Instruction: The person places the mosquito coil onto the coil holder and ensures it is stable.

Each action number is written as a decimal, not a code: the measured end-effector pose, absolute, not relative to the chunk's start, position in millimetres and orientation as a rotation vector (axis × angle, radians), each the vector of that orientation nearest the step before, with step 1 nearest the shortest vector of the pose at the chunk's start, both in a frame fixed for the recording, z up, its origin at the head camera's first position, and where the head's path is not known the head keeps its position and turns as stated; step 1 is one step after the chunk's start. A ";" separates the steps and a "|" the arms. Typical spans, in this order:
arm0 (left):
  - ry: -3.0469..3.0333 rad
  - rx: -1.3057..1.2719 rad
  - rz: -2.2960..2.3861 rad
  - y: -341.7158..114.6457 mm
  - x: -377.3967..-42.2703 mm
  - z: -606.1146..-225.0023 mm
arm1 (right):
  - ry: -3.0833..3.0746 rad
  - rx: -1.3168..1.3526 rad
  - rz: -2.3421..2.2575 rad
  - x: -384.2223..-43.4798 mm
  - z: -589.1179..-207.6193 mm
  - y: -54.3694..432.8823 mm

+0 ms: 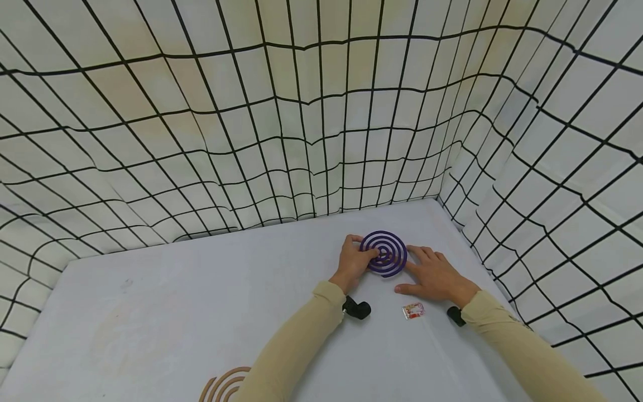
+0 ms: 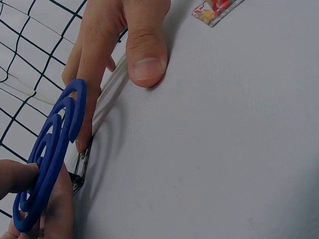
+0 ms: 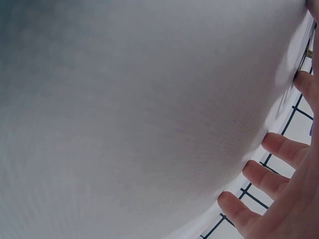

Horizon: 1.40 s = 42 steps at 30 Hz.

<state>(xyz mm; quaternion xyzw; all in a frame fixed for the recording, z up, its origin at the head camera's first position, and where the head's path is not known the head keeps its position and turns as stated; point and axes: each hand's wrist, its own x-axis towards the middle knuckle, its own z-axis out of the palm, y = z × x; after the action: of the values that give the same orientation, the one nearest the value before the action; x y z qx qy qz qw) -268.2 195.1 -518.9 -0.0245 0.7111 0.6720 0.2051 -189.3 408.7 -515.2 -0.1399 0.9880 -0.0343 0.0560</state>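
My left hand (image 1: 354, 262) pinches a dark blue-purple mosquito coil (image 1: 384, 233) between thumb and fingers, its thumb near the spiral's centre. In the left wrist view the coil (image 2: 64, 144) is tilted up on edge, above the white surface. My right hand (image 1: 433, 273) is spread just right of the coil, fingertips on the white surface. Its index fingertip reaches a small, thin dark metal piece (image 2: 79, 180) behind the coil, seen in the left wrist view. In the right wrist view several right fingers (image 3: 284, 149) press lightly down on the cloth.
A small red-and-white sachet (image 1: 414, 310) lies on the white-covered table (image 1: 176, 301), nearer than the right hand. Part of a brown coil (image 1: 221, 385) shows at the bottom, partly covered by the left sleeve. White walls with black netting (image 1: 321, 134) stand behind and at the right.
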 end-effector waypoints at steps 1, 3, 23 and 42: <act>1.997 -0.070 1.867 194.8 -267.7 -518.4 | 2.998 -0.425 -0.106 -189.2 -514.8 408.2; 2.020 -0.070 1.858 194.6 -266.9 -517.7 | 2.999 -0.426 -0.109 -188.9 -514.0 407.2; 2.078 -0.088 1.824 182.4 -257.5 -513.8 | 2.993 -0.434 -0.120 -183.4 -508.4 394.0; 2.014 -0.097 1.827 163.9 -257.8 -509.6 | 2.986 -0.455 -0.077 -186.0 -509.6 401.8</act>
<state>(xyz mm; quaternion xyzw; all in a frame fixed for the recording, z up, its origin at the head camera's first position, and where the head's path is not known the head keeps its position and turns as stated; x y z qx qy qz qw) -257.8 163.9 -509.6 -0.0347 0.7238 0.6568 0.2087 -186.0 401.8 -509.6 -0.1503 0.9865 -0.0255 0.0598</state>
